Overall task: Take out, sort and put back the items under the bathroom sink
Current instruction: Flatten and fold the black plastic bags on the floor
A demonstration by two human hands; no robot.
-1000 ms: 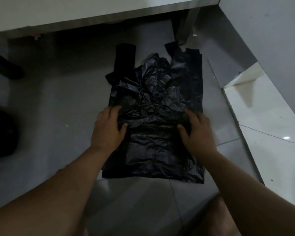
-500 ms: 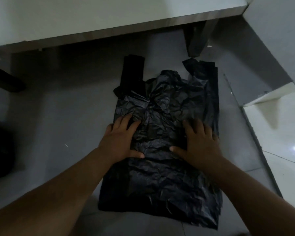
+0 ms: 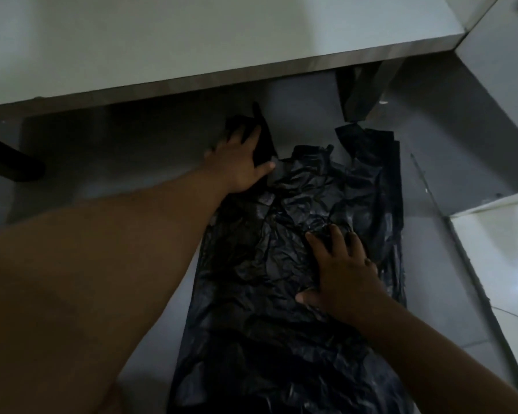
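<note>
- Left hand (image 3: 240,165): stretched far forward to the bag's far left corner, fingers spread and fairly straight, lying on the left handle (image 3: 262,138), thumb pointing right onto the crumpled plastic beside it; pressing rather than gripping, as far as the dim light allows.
- Right hand (image 3: 344,273): flat on the bag's middle, right of centre, fingers fanned apart and straight, tips on a raised wrinkle, thumb out to the left; nothing pinched.
- Bag (image 3: 266,309): black, thin, heavily creased, spread lengthwise on the floor (image 3: 132,174) from the near edge of view toward the counter; near end cut off by the bottom of the frame.
- Right handle (image 3: 368,138): lying loose at the far right corner, just short of a dark leg (image 3: 362,91), apart from both hands.
- Counter (image 3: 192,40): pale slab across the top of view, its edge a darker strip, shadow beneath; bag's far end reaching just under that shadow.
- Second dark leg (image 3: 9,162) at far left, well apart from the bag.
- Wall (image 3: 497,115) on the right, grey; below it a white step (image 3: 497,264) with a bright glint, separated from the bag by a strip of grey floor.
- Both forearms bare, left one crossing the near left of view.
</note>
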